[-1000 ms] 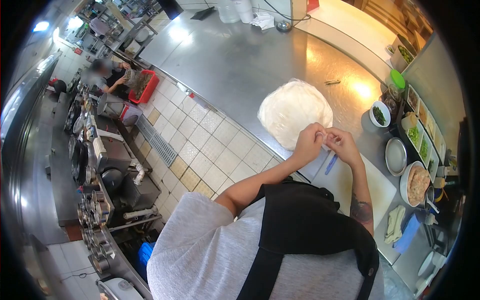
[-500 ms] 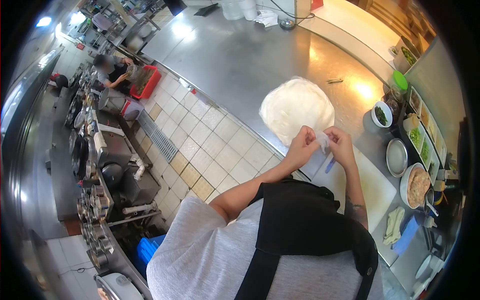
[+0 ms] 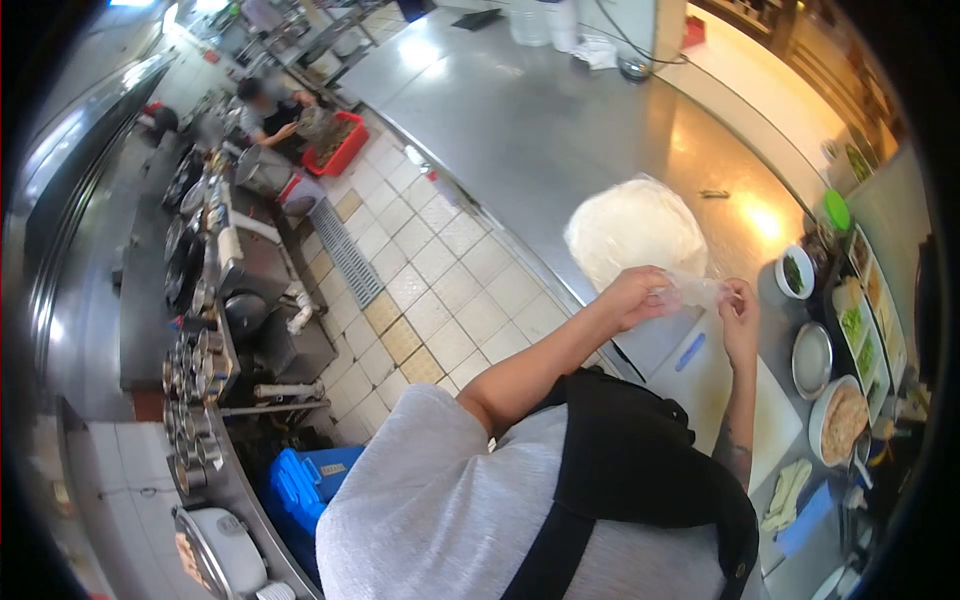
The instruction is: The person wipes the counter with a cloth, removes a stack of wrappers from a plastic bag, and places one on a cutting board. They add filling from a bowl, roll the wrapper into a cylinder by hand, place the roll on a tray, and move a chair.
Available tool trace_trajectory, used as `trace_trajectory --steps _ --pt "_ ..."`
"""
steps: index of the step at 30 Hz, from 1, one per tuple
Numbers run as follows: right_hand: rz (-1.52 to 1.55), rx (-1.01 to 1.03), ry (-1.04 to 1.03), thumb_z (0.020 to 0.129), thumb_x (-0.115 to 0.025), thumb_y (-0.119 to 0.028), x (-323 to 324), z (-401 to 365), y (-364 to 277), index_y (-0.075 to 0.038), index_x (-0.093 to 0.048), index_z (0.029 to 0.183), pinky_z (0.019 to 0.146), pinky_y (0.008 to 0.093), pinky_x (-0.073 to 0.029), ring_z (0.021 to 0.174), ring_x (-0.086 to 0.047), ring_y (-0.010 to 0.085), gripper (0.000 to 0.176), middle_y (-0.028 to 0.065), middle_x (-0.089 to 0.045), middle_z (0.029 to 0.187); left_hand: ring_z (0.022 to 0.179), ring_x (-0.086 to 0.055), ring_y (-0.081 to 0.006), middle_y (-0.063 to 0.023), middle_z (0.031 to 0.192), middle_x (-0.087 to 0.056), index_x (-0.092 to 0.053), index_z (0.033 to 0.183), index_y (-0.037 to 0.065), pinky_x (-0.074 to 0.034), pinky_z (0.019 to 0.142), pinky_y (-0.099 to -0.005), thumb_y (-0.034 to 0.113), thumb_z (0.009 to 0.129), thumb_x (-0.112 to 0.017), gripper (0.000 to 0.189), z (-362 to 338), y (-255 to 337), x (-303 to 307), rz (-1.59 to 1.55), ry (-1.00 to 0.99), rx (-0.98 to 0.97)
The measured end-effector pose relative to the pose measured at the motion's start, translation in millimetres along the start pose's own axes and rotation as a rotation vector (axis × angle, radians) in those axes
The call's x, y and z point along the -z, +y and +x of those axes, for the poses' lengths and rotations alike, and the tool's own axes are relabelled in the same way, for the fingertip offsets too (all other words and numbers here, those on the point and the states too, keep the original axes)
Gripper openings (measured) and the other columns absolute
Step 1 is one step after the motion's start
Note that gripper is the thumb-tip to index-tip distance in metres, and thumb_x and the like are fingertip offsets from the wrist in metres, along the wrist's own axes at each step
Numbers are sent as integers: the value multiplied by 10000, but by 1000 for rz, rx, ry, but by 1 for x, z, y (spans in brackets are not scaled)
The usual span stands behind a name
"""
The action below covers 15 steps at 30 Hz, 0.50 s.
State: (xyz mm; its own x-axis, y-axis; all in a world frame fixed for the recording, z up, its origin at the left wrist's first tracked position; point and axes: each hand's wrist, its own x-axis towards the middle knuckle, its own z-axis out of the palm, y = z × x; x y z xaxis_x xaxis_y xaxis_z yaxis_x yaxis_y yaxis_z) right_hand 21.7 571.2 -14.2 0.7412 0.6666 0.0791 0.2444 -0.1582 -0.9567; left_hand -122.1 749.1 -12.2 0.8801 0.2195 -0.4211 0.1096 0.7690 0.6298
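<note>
Translucent sheet (image 3: 697, 290) spans left hand (image 3: 640, 297) to right hand (image 3: 741, 302), fingers pinching either end; long axis side-to-side (cutting board (image 3: 715, 390) near).

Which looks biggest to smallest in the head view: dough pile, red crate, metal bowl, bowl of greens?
1. dough pile
2. red crate, far from the camera, so its true rank is unsure
3. metal bowl
4. bowl of greens
</note>
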Motion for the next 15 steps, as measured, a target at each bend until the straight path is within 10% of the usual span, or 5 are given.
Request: trace_trajectory --steps 12,15 --pt "-36 -92 -110 852 -651 -127 -49 13 -12 -21 -584 771 594 232 -411 648 -511 63 149 -10 -577 684 835 -592 -179 -53 803 -577 -534 961 69 -497 800 -342 117 908 -562 77 6 10 26 -527 13 -68" --pt "-207 -6 -109 864 -627 -96 -46 9 -4 -26 -576 813 563 234 -419 646 -521 60 100 5 -585 695 785 -575 -184 -62 785 -553 -514 940 70 -491 723 -345 86 891 -585 87 17 -16 44 -711 -294 47"
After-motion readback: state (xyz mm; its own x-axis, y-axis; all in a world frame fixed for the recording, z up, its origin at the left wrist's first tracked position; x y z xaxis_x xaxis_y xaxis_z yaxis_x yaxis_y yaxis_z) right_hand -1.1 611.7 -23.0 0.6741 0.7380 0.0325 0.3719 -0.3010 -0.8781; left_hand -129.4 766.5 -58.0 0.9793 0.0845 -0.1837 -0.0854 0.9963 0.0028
